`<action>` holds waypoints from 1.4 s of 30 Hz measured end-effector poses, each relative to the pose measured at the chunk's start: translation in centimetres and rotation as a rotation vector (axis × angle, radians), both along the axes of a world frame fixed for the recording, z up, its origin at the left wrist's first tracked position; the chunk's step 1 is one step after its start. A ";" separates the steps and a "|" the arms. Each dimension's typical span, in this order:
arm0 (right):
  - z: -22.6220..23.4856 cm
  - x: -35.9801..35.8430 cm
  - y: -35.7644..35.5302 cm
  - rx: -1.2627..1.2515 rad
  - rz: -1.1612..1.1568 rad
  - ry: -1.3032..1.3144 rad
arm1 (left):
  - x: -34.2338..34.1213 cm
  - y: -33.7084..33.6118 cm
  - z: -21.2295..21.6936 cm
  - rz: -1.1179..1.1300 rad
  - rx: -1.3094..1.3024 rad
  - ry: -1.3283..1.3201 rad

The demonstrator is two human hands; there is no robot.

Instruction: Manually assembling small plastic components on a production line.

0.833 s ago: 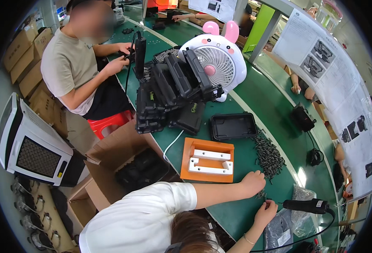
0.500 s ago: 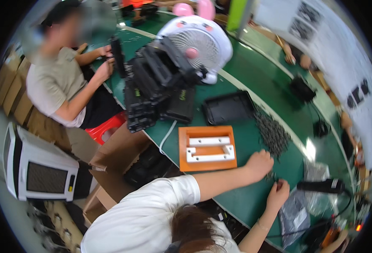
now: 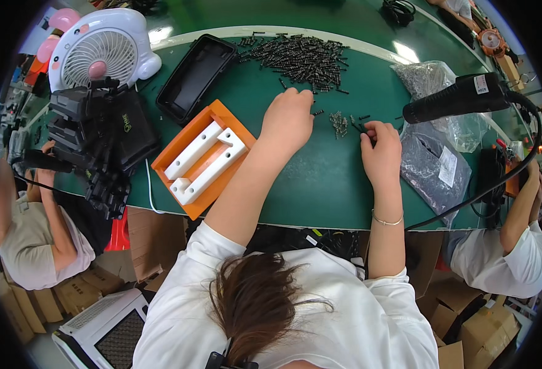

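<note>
My left hand [image 3: 288, 118] is closed, knuckles up, over the green table just below a heap of small black ridged rods [image 3: 304, 58]. Whatever its fingers hold, if anything, is hidden; one loose rod [image 3: 318, 112] lies beside the fingertips. To the right, my right hand [image 3: 382, 147] has its fingers curled together in a pinch. Dark little pieces [image 3: 358, 127] show at those fingertips, too small to tell whether gripped or lying there. Between the two hands sits a small pile of silvery coil springs [image 3: 339, 124].
An orange block with white bars [image 3: 231, 161] and a black tray [image 3: 181, 101] stand left. Further left are stacked black cases [image 3: 137, 132] and a white fan [image 3: 98, 52]. At right, a black corded tool [image 3: 455, 101] lies by plastic bags [image 3: 434, 166]. People sit on both sides.
The view has swung round, so the table now lies level across it and the fan appears at far left. Both hands stay close to the small parts, curled as before.
</note>
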State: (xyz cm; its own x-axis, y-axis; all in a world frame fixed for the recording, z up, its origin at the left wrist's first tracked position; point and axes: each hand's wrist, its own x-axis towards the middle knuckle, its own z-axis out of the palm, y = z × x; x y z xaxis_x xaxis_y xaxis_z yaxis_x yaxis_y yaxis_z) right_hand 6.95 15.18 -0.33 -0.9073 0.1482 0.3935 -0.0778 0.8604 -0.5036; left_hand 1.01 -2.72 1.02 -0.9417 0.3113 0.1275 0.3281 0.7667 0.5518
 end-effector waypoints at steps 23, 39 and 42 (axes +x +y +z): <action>0.7 0.9 -0.2 0.028 0.078 -0.189 | 1.1 1.3 -1.3 0.057 0.034 0.187; 0.9 1.0 -0.5 -0.001 0.085 -0.161 | 1.2 1.2 -0.9 0.046 0.037 0.158; 0.9 1.0 -0.6 0.001 0.080 -0.168 | 1.3 1.1 -0.7 0.046 0.013 0.142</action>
State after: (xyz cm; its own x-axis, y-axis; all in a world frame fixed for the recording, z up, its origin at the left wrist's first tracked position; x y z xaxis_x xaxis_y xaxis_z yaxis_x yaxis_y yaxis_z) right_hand 7.90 14.55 0.60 -0.9692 0.0731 0.2351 -0.0602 0.8554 -0.5144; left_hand 2.31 -1.64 0.32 -0.9272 0.2659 0.2637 0.3682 0.7759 0.5122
